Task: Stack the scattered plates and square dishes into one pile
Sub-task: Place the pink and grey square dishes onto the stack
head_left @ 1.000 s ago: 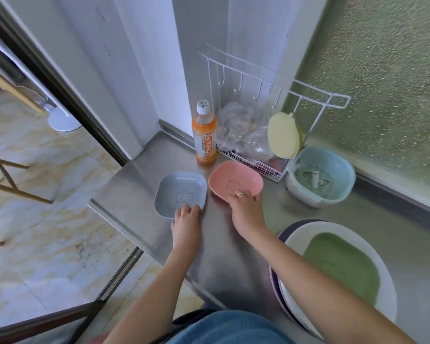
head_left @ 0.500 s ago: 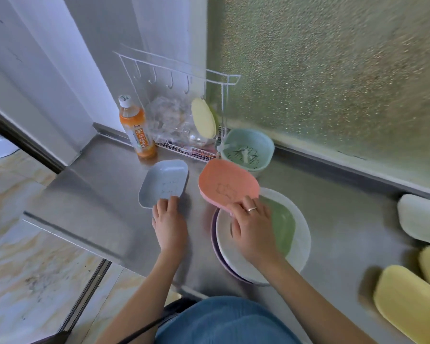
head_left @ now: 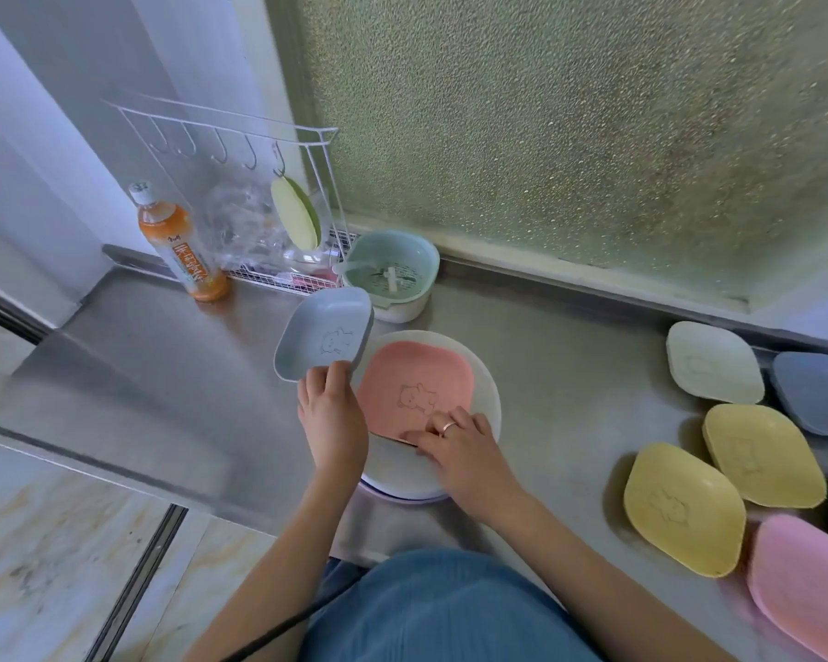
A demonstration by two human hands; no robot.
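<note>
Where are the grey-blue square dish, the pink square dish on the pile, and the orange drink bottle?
grey-blue square dish (head_left: 323, 333): head view, on its inner floor beside the bear outline.
pink square dish (head_left: 414, 382): head view, on its inner floor above the bear outline.
orange drink bottle (head_left: 182, 246): head view, on its label.

A pink square dish (head_left: 414, 389) lay flat on the white round plate (head_left: 486, 375) under the right hand (head_left: 464, 451), while a grey-blue dish (head_left: 323, 332) tilted from the left hand (head_left: 331, 418).

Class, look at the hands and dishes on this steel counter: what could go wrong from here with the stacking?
1. The grey-blue dish is gripped only at its near edge by the left hand and tilted; it could slip.
2. The right hand rests on the pink dish atop the pile; its fingers may get pinched.
</note>
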